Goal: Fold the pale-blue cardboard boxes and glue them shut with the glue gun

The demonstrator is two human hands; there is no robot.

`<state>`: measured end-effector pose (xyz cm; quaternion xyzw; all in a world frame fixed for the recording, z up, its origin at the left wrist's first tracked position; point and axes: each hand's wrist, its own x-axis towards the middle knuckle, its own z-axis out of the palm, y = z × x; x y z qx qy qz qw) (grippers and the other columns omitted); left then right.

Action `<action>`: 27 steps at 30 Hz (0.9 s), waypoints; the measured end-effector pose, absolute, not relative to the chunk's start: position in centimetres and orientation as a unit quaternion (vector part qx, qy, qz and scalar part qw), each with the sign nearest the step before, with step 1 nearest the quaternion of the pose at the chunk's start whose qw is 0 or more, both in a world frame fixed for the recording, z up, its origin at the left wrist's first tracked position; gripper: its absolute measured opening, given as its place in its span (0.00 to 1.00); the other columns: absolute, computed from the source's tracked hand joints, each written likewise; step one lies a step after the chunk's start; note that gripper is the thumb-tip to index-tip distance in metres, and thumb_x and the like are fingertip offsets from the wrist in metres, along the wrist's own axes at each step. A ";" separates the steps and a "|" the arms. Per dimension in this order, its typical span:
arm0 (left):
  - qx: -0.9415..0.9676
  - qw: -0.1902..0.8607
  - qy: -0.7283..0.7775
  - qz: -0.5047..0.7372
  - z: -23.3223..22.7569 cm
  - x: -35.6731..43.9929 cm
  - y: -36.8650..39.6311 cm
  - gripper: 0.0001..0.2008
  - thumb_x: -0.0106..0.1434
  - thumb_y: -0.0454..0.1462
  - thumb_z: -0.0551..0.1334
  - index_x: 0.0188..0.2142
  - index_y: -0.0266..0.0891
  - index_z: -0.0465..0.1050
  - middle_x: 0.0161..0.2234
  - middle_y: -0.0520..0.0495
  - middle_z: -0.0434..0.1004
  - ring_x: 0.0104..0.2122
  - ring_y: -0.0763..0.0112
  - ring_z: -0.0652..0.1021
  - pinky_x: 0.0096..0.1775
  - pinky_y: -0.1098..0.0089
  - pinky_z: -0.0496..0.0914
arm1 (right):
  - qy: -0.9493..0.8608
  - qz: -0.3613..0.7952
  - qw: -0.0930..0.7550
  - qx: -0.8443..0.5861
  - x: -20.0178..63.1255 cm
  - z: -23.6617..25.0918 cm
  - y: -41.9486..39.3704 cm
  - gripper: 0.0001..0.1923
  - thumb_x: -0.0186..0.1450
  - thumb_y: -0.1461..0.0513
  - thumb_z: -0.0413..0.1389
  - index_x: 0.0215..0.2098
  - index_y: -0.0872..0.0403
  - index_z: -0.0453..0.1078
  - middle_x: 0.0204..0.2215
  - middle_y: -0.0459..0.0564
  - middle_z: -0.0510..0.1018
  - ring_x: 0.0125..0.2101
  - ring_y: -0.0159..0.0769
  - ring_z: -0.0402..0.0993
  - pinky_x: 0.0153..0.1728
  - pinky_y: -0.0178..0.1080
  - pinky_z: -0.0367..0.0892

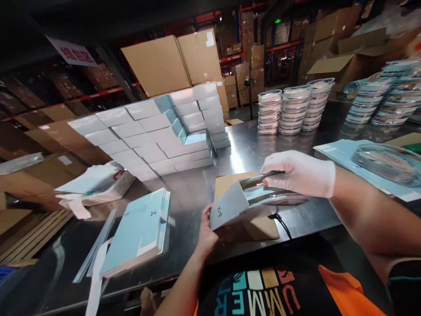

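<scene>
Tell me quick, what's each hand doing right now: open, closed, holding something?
Left hand: closed, holding the pale box at its left end.
Right hand, gloved: closed on a flat, dark-edged item at the box's open end.

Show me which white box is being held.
The tilted box in the left hand, its open end toward the gloved right hand. The other white boxes sit stacked farther back on the table.

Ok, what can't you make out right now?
All in the head view:
Inside of the box: hidden by its walls and the clear pack.
Handwritten mark: too small to read.
Part of the left hand: hidden behind the box.
Far-right stacks: cut off by the edge.
</scene>
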<state>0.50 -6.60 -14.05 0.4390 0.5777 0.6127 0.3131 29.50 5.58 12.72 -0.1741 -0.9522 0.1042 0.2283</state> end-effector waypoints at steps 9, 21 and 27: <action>0.549 0.166 0.676 0.463 -16.7 0.2 -6.2 0.36 0.37 0.42 0.84 0.47 0.38 0.79 0.48 0.36 0.81 0.53 0.38 0.79 0.56 0.38 0.74 | -0.823 0.281 0.447 -0.211 27.8 3.7 5.2 0.50 0.65 0.37 0.67 0.77 0.46 0.61 0.72 0.59 0.70 0.68 0.59 0.72 0.69 0.60 0.69; 0.601 0.063 0.491 0.627 -10.6 0.2 -7.4 0.29 0.67 0.63 0.66 0.45 0.40 0.82 0.49 0.37 0.82 0.53 0.49 0.81 0.56 0.54 0.77 | -0.678 0.475 0.484 -0.284 20.4 -5.5 1.5 0.23 0.72 0.46 0.59 0.58 0.47 0.77 0.55 0.56 0.85 0.56 0.55 0.82 0.61 0.55 0.77; 0.543 0.031 0.535 0.647 -11.8 0.2 -7.1 0.41 0.56 0.71 0.68 0.53 0.43 0.80 0.53 0.36 0.81 0.62 0.44 0.78 0.61 0.50 0.74 | -0.683 0.403 0.498 -0.351 19.6 -5.2 3.4 0.25 0.66 0.56 0.59 0.61 0.48 0.68 0.56 0.56 0.82 0.53 0.48 0.81 0.57 0.51 0.76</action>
